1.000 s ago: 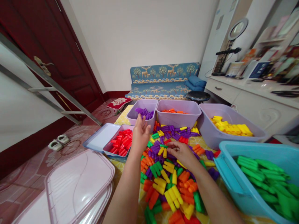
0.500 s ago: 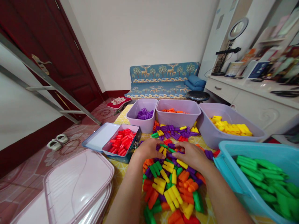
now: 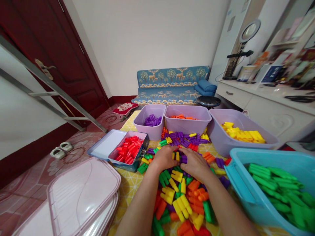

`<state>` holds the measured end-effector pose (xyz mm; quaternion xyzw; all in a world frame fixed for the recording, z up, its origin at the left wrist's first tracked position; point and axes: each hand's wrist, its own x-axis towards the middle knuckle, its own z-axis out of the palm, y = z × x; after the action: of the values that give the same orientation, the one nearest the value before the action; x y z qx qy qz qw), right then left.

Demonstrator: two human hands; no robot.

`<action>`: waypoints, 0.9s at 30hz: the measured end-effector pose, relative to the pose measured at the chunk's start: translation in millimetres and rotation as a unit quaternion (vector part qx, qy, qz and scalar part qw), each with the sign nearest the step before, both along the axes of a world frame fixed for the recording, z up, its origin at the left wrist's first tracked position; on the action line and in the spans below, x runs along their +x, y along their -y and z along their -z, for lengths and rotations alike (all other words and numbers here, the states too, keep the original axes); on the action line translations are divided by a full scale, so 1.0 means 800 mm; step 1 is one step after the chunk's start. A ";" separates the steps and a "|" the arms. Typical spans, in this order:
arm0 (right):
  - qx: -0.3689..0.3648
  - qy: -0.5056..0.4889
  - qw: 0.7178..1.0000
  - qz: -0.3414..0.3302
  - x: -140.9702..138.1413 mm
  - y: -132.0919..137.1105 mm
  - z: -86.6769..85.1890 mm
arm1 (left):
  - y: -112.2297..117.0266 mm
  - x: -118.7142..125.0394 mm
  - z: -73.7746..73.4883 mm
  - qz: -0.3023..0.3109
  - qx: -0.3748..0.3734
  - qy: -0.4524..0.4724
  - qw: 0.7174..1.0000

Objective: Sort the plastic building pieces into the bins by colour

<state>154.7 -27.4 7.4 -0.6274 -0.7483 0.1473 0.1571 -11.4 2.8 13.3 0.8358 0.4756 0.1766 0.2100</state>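
Observation:
A heap of coloured plastic pegs [image 3: 180, 193] in yellow, orange, green and purple covers the yellow tablecloth [image 3: 129, 183]. My left hand [image 3: 165, 157] and my right hand [image 3: 194, 163] rest close together on the far part of the heap, fingers curled down into purple pegs [image 3: 183, 159]. What the fingers hold is hidden under the hands. More purple pegs [image 3: 187, 138] lie just beyond them.
Three lilac tubs stand at the back: purple pegs [image 3: 152, 120], orange pegs [image 3: 183, 117], yellow pegs [image 3: 242, 135]. A tin of red pegs [image 3: 128, 149] sits left, with its lid [image 3: 104, 147]. A blue tub of green pegs [image 3: 275, 186] sits right. Pink lids [image 3: 78, 193] lie front left.
My left hand came back from over the purple tub and dropped onto the heap beside my right hand. Both hands have since closed in together over the purple pegs.

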 end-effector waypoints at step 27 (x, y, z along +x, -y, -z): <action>0.046 -0.440 0.896 0.045 -0.005 -0.021 0.026 | -0.005 -0.001 -0.009 0.014 -0.127 0.327 0.936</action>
<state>150.5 -10.3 -13.3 -0.5236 -0.5795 0.3667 0.5055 -12.3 6.6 20.2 0.7046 0.3879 0.3751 0.4608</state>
